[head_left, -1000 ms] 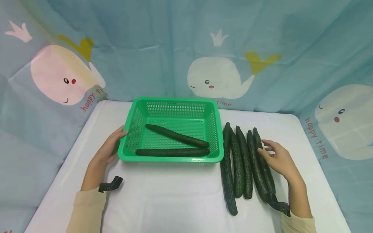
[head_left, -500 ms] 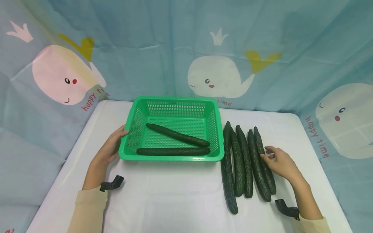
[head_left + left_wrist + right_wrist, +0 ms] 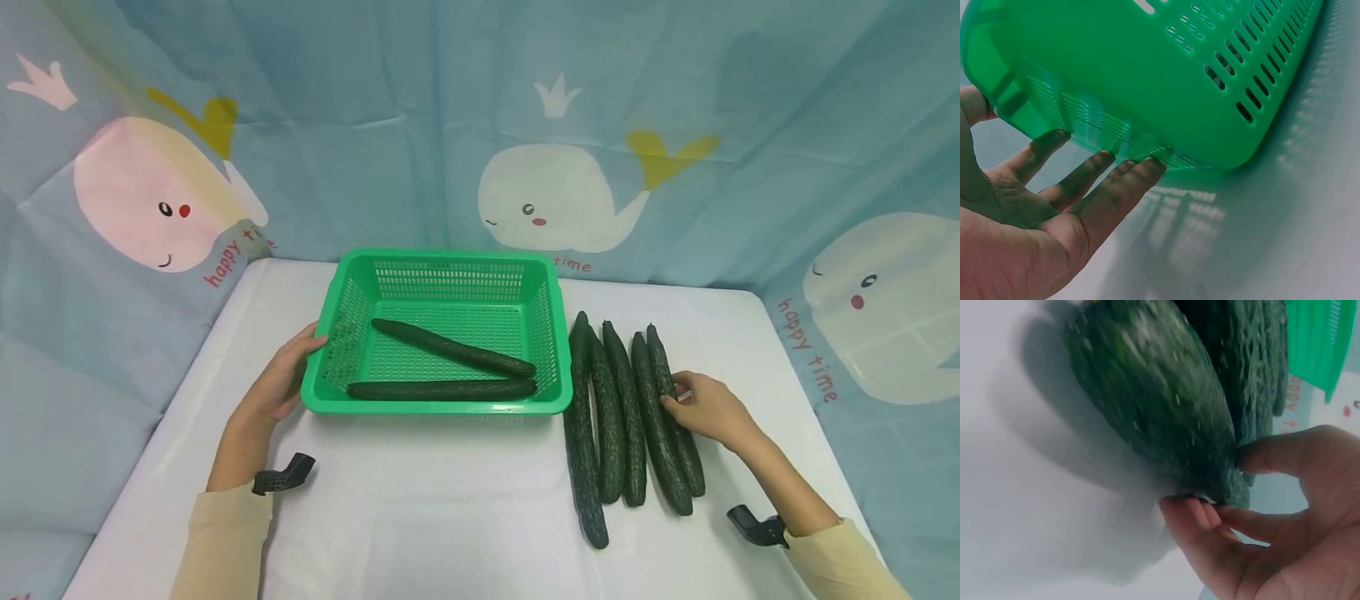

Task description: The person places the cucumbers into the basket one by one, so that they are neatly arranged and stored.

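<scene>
My left hand [image 3: 283, 377] holds the left side of a green plastic basket [image 3: 435, 407]. In the left wrist view, its fingertips [image 3: 1154, 166] touch the slotted outer wall while the thumb reaches the rim. Two dark green cucumbers lie in the basket, one slanted [image 3: 453, 348] and one along the near wall [image 3: 442, 391]. On the right, my right hand [image 3: 712, 408] pinches the rightmost cucumber [image 3: 692, 467] of a row on the table. The right wrist view shows thumb and fingers on either side of this bumpy cucumber [image 3: 1147, 381]; its far end is cut off there.
Several more cucumbers [image 3: 611, 417] lie side by side between the basket and my right hand, the leftmost against the basket. A white cloth covers the table [image 3: 450, 517]. Behind it hangs a blue curtain [image 3: 420, 183] with whale prints.
My right hand first drew slightly back and down along the rightmost cucumber, its forearm swinging outward, then closed its fingers on it. The left hand and basket stay put.
</scene>
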Tool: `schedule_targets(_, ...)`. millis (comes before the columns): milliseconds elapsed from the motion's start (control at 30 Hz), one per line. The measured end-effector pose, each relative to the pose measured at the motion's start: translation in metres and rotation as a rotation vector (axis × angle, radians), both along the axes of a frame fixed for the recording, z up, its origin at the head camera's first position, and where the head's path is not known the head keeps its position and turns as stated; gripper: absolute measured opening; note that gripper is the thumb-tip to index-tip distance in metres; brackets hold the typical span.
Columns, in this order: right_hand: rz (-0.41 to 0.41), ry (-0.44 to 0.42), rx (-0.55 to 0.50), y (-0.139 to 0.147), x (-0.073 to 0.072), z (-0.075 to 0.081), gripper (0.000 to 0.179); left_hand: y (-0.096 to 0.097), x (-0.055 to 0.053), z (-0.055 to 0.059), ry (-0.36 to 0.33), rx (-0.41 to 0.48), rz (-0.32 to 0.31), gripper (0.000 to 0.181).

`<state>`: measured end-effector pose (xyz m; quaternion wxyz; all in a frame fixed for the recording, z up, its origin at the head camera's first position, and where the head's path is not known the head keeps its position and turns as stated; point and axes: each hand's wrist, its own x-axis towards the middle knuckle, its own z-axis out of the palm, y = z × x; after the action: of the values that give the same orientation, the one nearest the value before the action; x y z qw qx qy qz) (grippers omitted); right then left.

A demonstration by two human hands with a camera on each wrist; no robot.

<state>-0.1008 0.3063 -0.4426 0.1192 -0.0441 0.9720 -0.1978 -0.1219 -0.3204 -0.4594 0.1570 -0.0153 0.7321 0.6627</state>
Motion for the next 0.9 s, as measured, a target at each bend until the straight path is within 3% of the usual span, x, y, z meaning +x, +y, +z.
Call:
schedule_targets(133, -0.030, -0.015, -0.010, -0.004, -0.007, 0.002, 0.058, -0.002, 0.001, 0.001, 0.000, 0.002, 0.003, 0.071)
schedule_targets(400, -0.013, -0.034, 0.012, -0.010, -0.016, 0.006, 0.055, -0.003, 0.001, 0.000, 0.008, 0.007, 0.009, 0.070)
schedule_targets(700, -0.022, -0.083, 0.063, -0.003, -0.016, 0.009, 0.060, 0.000, 0.002, -0.003, 0.015, 0.014, -0.001, 0.070)
schedule_targets(900, -0.018, -0.028, 0.138, -0.006, -0.012, 0.008, 0.058, 0.000, 0.002, -0.001, 0.016, 0.011, 0.004, 0.070)
